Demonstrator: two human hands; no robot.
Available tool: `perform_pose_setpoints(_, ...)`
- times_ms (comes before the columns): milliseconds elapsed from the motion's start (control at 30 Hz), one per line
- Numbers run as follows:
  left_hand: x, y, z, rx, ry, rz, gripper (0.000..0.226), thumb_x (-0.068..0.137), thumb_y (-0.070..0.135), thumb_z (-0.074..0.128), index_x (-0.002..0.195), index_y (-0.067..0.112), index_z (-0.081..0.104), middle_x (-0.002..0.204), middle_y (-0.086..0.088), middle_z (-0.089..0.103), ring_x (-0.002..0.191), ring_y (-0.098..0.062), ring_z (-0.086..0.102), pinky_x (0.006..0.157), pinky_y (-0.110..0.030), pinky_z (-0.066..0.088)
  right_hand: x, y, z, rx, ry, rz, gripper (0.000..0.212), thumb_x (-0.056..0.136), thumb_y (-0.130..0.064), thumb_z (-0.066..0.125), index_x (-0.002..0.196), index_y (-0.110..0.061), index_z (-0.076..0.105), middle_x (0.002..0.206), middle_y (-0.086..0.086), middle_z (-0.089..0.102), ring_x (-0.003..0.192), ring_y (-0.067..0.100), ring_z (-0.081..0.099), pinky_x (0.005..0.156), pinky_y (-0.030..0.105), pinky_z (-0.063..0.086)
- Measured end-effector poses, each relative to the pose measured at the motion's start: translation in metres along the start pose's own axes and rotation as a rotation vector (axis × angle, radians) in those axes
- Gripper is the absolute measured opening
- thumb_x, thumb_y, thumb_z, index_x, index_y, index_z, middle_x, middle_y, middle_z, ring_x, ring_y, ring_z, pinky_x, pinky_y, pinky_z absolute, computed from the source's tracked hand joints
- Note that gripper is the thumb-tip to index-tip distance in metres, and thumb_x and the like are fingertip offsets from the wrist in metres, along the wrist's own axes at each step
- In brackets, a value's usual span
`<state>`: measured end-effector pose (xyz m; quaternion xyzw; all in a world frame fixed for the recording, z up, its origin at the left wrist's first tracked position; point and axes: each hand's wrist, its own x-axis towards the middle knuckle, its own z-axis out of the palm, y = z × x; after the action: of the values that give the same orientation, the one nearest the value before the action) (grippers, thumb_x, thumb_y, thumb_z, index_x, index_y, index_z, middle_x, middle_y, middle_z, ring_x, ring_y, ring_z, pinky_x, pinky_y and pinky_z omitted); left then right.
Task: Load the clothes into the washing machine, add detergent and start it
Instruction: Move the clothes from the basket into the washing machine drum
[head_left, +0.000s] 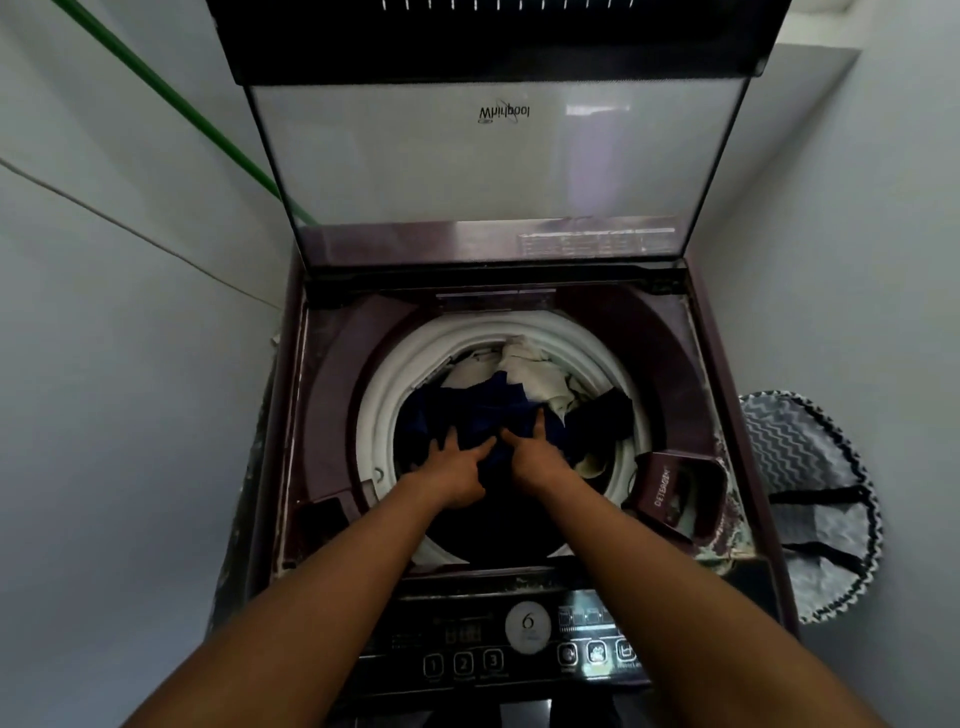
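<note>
I stand over the washing machine (727, 364), and its big lid (498, 166) is up. On the lid I can read "Whirlpool", upside down. A little open drawer (680, 493) at the right of the tub says "DETERGENT". On the front panel (467, 639) there is a round knob (528, 626) with a "6" on it, and three buttons marked "1", "2" and "3". Both my arms reach into the round white tub (384, 405). My left hand (454, 470) and my right hand (535, 454) lie flat with straight, spread fingers, pressing down on the clothes (478, 410). The clothes are inside the tub: dark blue ones under my two hands and white ones at the back. One zigzag laundry bag (810, 493) sits on the floor to the right.
</note>
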<state>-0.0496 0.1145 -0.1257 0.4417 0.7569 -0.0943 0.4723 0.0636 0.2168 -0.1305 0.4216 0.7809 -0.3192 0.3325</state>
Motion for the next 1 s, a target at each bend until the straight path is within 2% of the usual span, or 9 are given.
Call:
perform_pose_setpoints(67, 0.005, -0.003, -0.003, -0.039, 0.029, 0.021, 0.08, 0.091, 0.041, 0.058, 0.149, 0.058, 0.006, 0.164, -0.009, -0.014, 0.148, -0.047, 0.001, 0.118, -0.063, 0.016, 0.002, -0.001, -0.001, -0.02, 0.02, -0.02, 0.071, 0.098, -0.033, 0.055, 0.154, -0.047, 0.014, 0.159, 0.014, -0.032, 0.148, 0.047, 0.013, 0.113, 0.058, 0.034)
perform_pose_setpoints(167, 0.002, -0.011, -0.011, -0.079, 0.165, 0.08, 0.069, 0.091, 0.037, 0.055, 0.15, 0.051, 0.023, 0.163, -0.012, 0.012, 0.143, -0.042, 0.024, 0.115, -0.054, 0.03, -0.002, -0.001, -0.008, -0.062, 0.026, -0.045, 0.078, 0.094, -0.037, 0.061, 0.154, -0.048, 0.012, 0.16, 0.015, -0.028, 0.145, 0.045, 0.025, 0.11, 0.051, 0.04)
perform_pose_setpoints(300, -0.015, -0.006, -0.02, 0.011, 0.254, 0.069, 0.06, 0.095, 0.031, 0.052, 0.15, 0.042, 0.032, 0.156, -0.011, 0.022, 0.136, -0.039, 0.029, 0.108, -0.057, 0.037, -0.019, -0.008, -0.014, -0.168, 0.047, -0.019, 0.087, 0.089, -0.045, 0.063, 0.153, -0.048, 0.004, 0.163, 0.02, -0.011, 0.14, 0.049, 0.027, 0.105, 0.06, 0.039)
perform_pose_setpoints(400, -0.034, 0.008, -0.03, 0.087, 0.44, 0.067, 0.049, 0.095, 0.026, 0.053, 0.142, 0.035, 0.046, 0.148, -0.009, 0.031, 0.132, -0.033, 0.031, 0.102, -0.054, 0.038, -0.035, -0.018, -0.018, -0.213, 0.174, -0.032, 0.091, 0.081, -0.042, 0.074, 0.15, -0.037, 0.016, 0.154, 0.022, 0.018, 0.136, 0.046, 0.026, 0.101, 0.062, 0.037)
perform_pose_setpoints(500, -0.042, 0.021, -0.036, 0.008, 0.607, 0.13, 0.037, 0.093, 0.027, 0.055, 0.13, 0.03, 0.057, 0.134, -0.005, 0.042, 0.124, -0.027, 0.038, 0.095, -0.048, 0.042, -0.052, -0.018, -0.026, -0.19, 0.246, -0.061, 0.095, 0.069, -0.047, 0.083, 0.145, -0.031, 0.028, 0.147, 0.016, 0.024, 0.138, 0.041, 0.022, 0.106, 0.061, 0.029)
perform_pose_setpoints(600, -0.045, 0.04, -0.041, -0.099, 0.642, 0.194, 0.034, 0.092, 0.027, 0.056, 0.126, 0.027, 0.059, 0.128, -0.002, 0.045, 0.123, -0.023, 0.041, 0.096, -0.046, 0.045, -0.067, -0.011, -0.037, -0.076, 0.347, -0.09, 0.07, 0.079, -0.044, 0.073, 0.138, -0.023, 0.041, 0.139, 0.014, 0.034, 0.133, 0.038, 0.031, 0.103, 0.058, 0.032)
perform_pose_setpoints(667, -0.046, 0.057, -0.045, -0.125, 0.657, 0.248, 0.033, 0.092, 0.026, 0.057, 0.125, 0.025, 0.059, 0.125, 0.0, 0.048, 0.121, -0.021, 0.045, 0.096, -0.045, 0.046, -0.076, -0.001, -0.046, 0.025, 0.491, -0.109, 0.045, 0.088, -0.034, 0.061, 0.128, -0.016, 0.051, 0.129, 0.013, 0.043, 0.124, 0.035, 0.043, 0.096, 0.053, 0.04)
perform_pose_setpoints(733, -0.047, 0.075, -0.047, -0.142, 0.677, 0.312, 0.03, 0.093, 0.026, 0.057, 0.122, 0.024, 0.06, 0.12, 0.001, 0.05, 0.118, -0.021, 0.048, 0.096, -0.044, 0.048, -0.084, 0.012, -0.057, 0.088, 0.607, -0.134, 0.031, 0.091, -0.027, 0.056, 0.116, -0.011, 0.056, 0.12, 0.013, 0.049, 0.113, 0.035, 0.052, 0.085, 0.048, 0.047)
perform_pose_setpoints(1000, -0.053, 0.169, -0.054, -0.244, 0.736, 0.554, 0.027, 0.095, 0.018, 0.054, 0.121, 0.018, 0.061, 0.116, -0.001, 0.055, 0.108, -0.018, 0.055, 0.095, -0.041, 0.049, -0.119, 0.088, -0.095, 0.168, 0.973, -0.131, 0.015, 0.083, -0.016, 0.058, 0.086, -0.002, 0.061, 0.095, 0.018, 0.058, 0.091, 0.041, 0.058, 0.068, 0.047, 0.049)
